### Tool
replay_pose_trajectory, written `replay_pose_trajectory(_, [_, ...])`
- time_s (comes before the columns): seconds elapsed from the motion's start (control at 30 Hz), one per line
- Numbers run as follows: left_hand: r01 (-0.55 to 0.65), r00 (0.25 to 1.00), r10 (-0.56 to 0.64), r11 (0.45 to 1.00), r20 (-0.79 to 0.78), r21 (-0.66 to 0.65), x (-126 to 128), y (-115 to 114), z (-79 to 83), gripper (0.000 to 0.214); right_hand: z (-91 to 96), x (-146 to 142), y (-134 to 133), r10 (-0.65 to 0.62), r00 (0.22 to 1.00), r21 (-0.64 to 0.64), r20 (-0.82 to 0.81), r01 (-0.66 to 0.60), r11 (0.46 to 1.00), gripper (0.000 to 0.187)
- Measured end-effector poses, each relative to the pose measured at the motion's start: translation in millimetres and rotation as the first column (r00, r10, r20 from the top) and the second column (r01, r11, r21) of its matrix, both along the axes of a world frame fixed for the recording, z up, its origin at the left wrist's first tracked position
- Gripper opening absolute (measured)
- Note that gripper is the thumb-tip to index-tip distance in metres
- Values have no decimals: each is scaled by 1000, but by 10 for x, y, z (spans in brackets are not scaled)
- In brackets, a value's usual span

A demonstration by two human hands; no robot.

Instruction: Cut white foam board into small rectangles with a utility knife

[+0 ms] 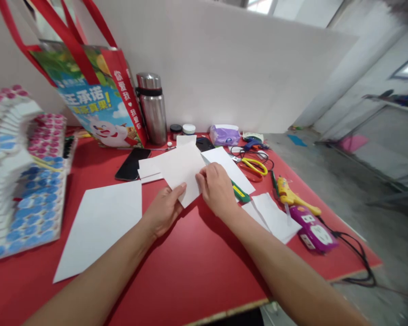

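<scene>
Both my hands hold one white sheet of paper (pixel 183 170) above the red table (pixel 190 267). My left hand (pixel 163 210) grips its lower left edge, thumb on top and fingers under it. My right hand (pixel 217 190) pinches its right edge with fingers curled. Behind the sheet lie smaller white pieces (pixel 149 170) and another white sheet (pixel 229 167). A green and yellow utility knife (pixel 240 194) pokes out just right of my right hand.
A large white sheet (pixel 102 222) lies at the left. Stacked printed cards (pixel 20 181), a red shopping bag (pixel 98 99), a steel flask (pixel 153 108) and a phone (pixel 132 164) stand behind. Yellow scissors (pixel 255 166), a glue gun (pixel 294 197), a purple power strip (pixel 313 228) and white paper pieces (pixel 275 217) lie at the right.
</scene>
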State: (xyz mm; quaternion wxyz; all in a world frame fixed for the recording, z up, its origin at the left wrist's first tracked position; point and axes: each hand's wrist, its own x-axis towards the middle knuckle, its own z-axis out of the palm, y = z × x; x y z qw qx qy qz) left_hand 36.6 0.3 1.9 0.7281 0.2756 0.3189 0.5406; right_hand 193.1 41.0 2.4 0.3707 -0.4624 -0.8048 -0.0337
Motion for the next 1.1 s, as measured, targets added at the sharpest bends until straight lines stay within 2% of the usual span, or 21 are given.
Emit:
replay_pose_trajectory(0.1, [5,1000,-5,1000,11,-22,2,-8,-9,26,-14,51,74,-26,1000,41,17,25,999,15])
replay_pose_trajectory(0.23, [-27,999,28,997,23,-67,-12,-8,-18,30,43,201,107,-68,986,-32,-155,64,997,10])
replay_pose_trajectory(0.4, [-3,1000,5,998,20,-69,-34,9,-33,35,145,253,-4,1,953,-78,-304,-26,997,10])
replay_pose_trajectory(0.5, [10,1000,-9,998,15,-55,-14,3,-30,36,151,189,-48,40,940,-189,-338,-109,976,3])
replay_pose_trajectory(0.57, [9,1000,-9,999,-1,-40,-4,-3,-39,34,141,149,-52,51,928,-281,-368,-163,946,7])
replay_pose_trajectory(0.7, [66,992,-66,998,-108,-6,-29,-11,-107,35,138,121,-44,17,921,-351,-390,-166,922,5])
replay_pose_trajectory(0.83, [98,979,-91,995,-184,28,-64,-17,-157,40,153,107,-67,7,950,-319,-312,-111,941,8])
replay_pose_trajectory(0.97, [86,982,-79,996,-169,35,-52,-21,-128,40,138,131,-47,6,984,-240,-180,-49,970,12])
replay_pose_trajectory(1.03, [53,993,-51,998,-109,18,-38,-20,-94,39,128,195,5,-44,977,-191,-211,3,982,10])
replay_pose_trajectory(1.1, [6,999,-7,1000,-45,-23,-31,-13,-61,35,131,283,64,-110,938,-193,-328,47,980,9])
